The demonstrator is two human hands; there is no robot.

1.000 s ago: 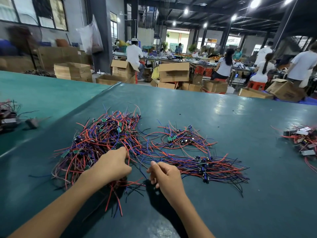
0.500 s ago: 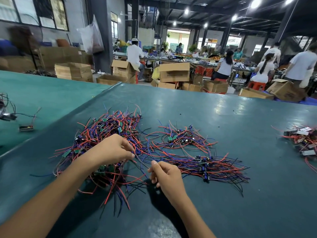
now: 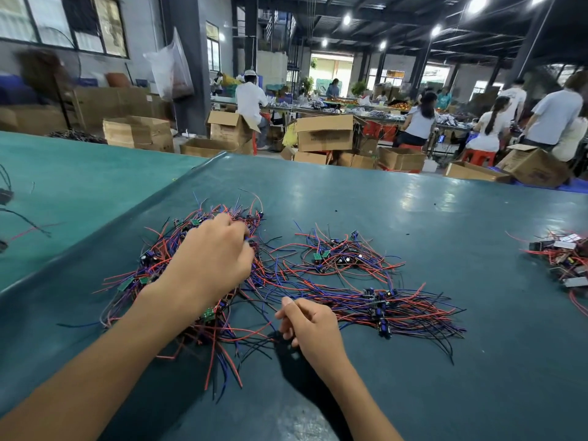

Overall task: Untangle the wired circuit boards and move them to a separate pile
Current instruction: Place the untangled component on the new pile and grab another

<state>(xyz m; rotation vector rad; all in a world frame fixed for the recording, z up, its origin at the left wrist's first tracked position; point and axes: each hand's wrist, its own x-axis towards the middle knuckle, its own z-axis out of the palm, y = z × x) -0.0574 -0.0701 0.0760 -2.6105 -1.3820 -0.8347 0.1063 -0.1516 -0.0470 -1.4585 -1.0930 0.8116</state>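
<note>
**Left hand deep in the wires**

Our left hand (image 3: 216, 259) is down in the tangled pile (image 3: 149, 265) of red, blue and black wires with little green boards. Its fingers (image 3: 241, 233) curl round some of the wires near the pile's 1 o'clock side. The tips are hidden. The pile lies under this hand and all round it, mostly out toward 8 o'clock. Loose wire ends stick out at 6 o'clock, beside our arm.

Our right hand (image 3: 310, 324) sits near the left one, at its 4 o'clock. Its fingers are curled and the thumb points up. Wires run just beside it, but we cannot tell if it holds one.

At 3 o'clock from the right hand lies a long bunch (image 3: 407, 308), with its wires side by side. At 12 o'clock from that hand sits a small bunch (image 3: 337, 256).

All of this rests on the dark green table (image 3: 413, 202). Another heap (image 3: 563, 259) lies well apart at the 3 o'clock edge of our view. Far off at 12 o'clock stand brown boxes (image 3: 324, 132).
</note>
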